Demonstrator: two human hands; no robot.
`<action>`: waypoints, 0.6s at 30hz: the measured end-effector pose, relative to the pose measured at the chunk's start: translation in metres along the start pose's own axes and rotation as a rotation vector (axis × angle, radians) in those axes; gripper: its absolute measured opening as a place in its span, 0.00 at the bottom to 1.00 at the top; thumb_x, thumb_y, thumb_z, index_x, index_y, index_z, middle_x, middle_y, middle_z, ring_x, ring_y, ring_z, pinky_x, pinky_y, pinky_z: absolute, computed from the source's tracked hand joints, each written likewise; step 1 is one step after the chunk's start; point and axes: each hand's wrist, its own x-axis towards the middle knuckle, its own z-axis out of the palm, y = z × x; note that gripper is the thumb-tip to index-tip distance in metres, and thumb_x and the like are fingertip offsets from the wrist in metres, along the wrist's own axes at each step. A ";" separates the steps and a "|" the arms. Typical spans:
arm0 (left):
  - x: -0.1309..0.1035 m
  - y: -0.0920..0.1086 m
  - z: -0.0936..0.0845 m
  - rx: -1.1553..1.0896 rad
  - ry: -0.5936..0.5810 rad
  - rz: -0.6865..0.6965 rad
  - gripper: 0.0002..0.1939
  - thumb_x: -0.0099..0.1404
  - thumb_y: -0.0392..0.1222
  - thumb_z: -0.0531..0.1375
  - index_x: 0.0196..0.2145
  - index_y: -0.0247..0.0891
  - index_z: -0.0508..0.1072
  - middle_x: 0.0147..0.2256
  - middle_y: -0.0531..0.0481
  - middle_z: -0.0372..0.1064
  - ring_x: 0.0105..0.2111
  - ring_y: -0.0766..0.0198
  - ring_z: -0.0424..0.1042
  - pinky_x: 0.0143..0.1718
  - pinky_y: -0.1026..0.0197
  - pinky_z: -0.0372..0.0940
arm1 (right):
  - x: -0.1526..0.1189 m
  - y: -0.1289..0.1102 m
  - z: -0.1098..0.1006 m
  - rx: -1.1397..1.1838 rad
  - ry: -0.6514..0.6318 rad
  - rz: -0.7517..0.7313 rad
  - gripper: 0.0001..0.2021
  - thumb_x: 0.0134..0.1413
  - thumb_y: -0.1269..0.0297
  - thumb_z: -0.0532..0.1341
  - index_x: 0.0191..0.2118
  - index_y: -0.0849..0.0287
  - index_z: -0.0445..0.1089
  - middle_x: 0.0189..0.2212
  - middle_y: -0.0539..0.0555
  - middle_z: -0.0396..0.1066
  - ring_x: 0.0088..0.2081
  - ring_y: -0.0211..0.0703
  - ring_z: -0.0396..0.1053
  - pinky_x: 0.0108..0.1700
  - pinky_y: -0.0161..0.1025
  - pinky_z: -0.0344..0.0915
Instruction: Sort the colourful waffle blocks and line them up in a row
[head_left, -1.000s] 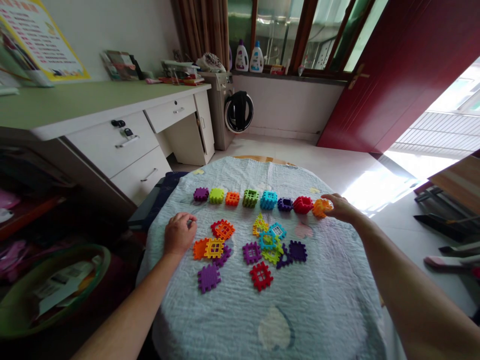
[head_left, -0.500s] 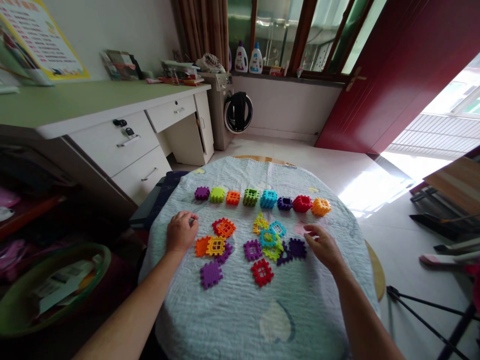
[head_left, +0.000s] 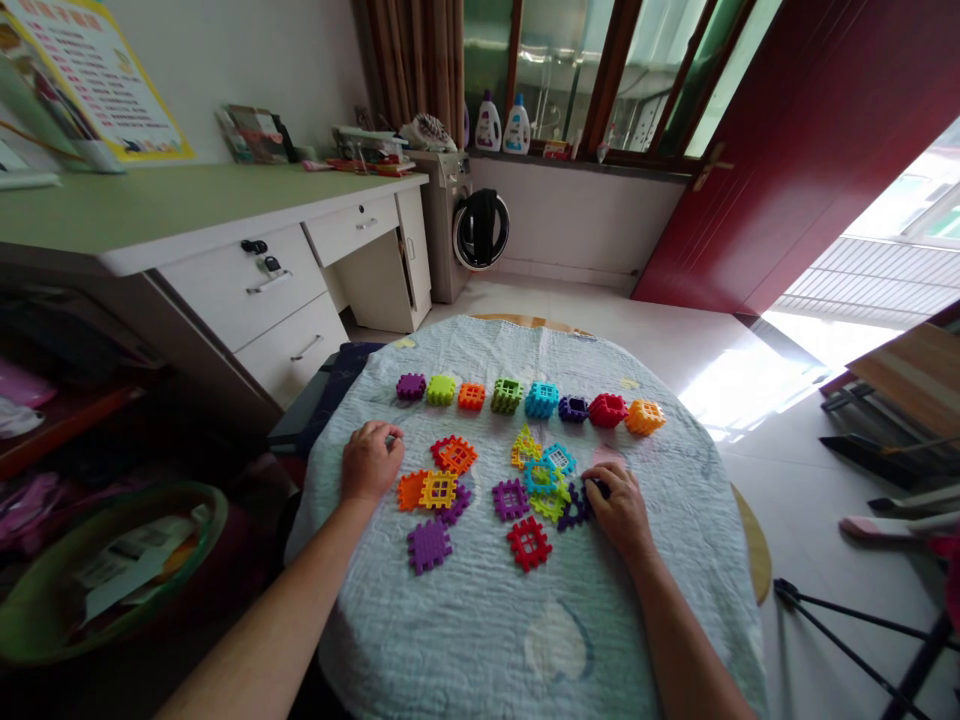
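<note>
My right hand is closed over a dark purple square interlocking tile on the right side of the cloth, covering most of it. Beside its fingertips lies another dark purple tile. My left hand rests at the left with fingers curled; a small dark spot shows between them, and I cannot tell whether it holds anything. Near it lie an orange tile, a yellow window tile and a purple tile. In the middle are a purple window tile, a red window tile and a blue tile.
A row of stacked tiles runs across the far side, from a purple stack to a yellow-orange stack. The round table wears a pale blue cloth. A desk stands left, a basket lower left, a tripod leg right.
My right hand has moved left and down onto the dark purple square tile, closing over it. My left hand keeps its place on the cloth. The view has shifted slightly.
</note>
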 end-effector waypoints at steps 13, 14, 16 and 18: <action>0.000 -0.003 0.002 -0.011 0.001 -0.006 0.08 0.57 0.37 0.54 0.30 0.39 0.73 0.38 0.44 0.73 0.39 0.54 0.70 0.46 0.53 0.64 | 0.031 -0.046 0.007 -0.157 -0.155 -0.110 0.16 0.57 0.57 0.58 0.49 0.53 0.73 0.53 0.57 0.70 0.54 0.55 0.64 0.57 0.53 0.58; 0.000 -0.003 0.002 -0.010 0.000 -0.003 0.08 0.57 0.37 0.54 0.30 0.39 0.73 0.38 0.44 0.73 0.39 0.54 0.70 0.46 0.53 0.64 | 0.033 -0.051 0.007 -0.185 -0.210 -0.119 0.18 0.57 0.57 0.58 0.52 0.52 0.72 0.56 0.57 0.69 0.56 0.56 0.62 0.57 0.54 0.58; 0.000 -0.004 0.002 -0.010 0.000 -0.002 0.07 0.57 0.36 0.54 0.30 0.39 0.73 0.37 0.44 0.73 0.39 0.54 0.70 0.46 0.54 0.63 | 0.037 -0.059 0.007 -0.216 -0.316 -0.152 0.21 0.57 0.58 0.58 0.56 0.50 0.69 0.58 0.56 0.67 0.58 0.56 0.61 0.56 0.54 0.58; 0.000 -0.003 0.002 -0.010 0.002 -0.004 0.07 0.57 0.36 0.54 0.30 0.39 0.73 0.37 0.45 0.72 0.39 0.54 0.70 0.46 0.54 0.63 | 0.038 -0.065 0.004 -0.213 -0.399 -0.199 0.21 0.57 0.61 0.58 0.56 0.48 0.69 0.58 0.53 0.67 0.57 0.54 0.62 0.56 0.52 0.59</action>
